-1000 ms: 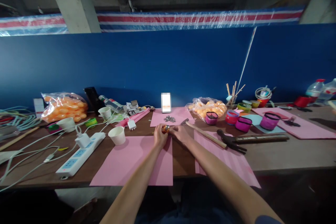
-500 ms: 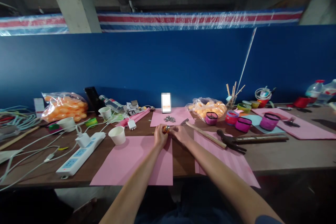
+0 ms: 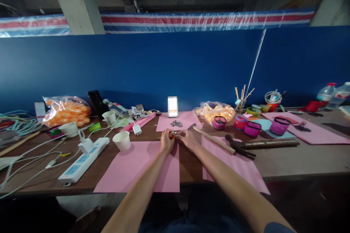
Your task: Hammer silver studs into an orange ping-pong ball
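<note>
Between my two hands, just past the pink sheet (image 3: 147, 164), is a small orange-brown piece (image 3: 172, 135) with a shiny metallic part. My left hand (image 3: 166, 142) is closed around its left side. From the right, my right hand (image 3: 187, 140) comes up to it with fingertips pinched together; whatever is in that pinch is too small to make out. Beyond my fingers, a pile of small metal pieces (image 3: 176, 123) lies on another pink sheet (image 3: 162, 122). A bright, blurred-out upright screen (image 3: 172, 107) stands behind the pile.
Left are a paper cup (image 3: 121, 141), a white power strip (image 3: 83, 161) with cables, and a bag of orange pieces (image 3: 67, 113). On the right lie a wooden-handled hammer (image 3: 214, 139), a claw hammer (image 3: 268, 143), purple containers (image 3: 252, 129) and another orange-filled bag (image 3: 214, 111).
Both hands stay in nearly the same place around the small orange-brown piece. The view has shifted very slightly; nothing else has visibly moved on the table.
</note>
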{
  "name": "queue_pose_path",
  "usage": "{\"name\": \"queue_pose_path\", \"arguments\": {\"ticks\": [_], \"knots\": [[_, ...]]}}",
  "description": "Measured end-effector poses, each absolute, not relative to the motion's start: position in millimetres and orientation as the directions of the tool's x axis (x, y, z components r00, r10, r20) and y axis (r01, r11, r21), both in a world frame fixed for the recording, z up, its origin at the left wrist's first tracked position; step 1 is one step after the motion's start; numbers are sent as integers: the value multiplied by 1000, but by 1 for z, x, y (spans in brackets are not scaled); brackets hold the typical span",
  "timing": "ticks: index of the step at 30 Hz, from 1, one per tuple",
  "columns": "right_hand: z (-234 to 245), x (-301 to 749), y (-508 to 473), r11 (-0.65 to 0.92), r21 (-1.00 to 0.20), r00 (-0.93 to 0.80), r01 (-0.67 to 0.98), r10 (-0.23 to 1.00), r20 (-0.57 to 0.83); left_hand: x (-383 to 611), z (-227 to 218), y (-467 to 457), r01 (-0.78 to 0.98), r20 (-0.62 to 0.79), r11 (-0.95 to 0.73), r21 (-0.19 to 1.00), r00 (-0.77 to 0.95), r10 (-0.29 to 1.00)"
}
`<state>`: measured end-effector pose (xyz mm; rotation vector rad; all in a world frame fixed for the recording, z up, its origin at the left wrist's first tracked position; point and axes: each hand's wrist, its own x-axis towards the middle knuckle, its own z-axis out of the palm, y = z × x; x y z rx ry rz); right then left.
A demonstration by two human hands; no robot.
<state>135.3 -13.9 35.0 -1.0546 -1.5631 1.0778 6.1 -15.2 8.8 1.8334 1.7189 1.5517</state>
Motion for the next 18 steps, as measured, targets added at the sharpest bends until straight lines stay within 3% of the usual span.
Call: {"name": "queue_pose_path", "arguments": {"ticks": [18], "knots": [[23,133,-1,231,-969,-170,94,962,213,5,2,-11,560,536,-347,752,-214,817]]}}
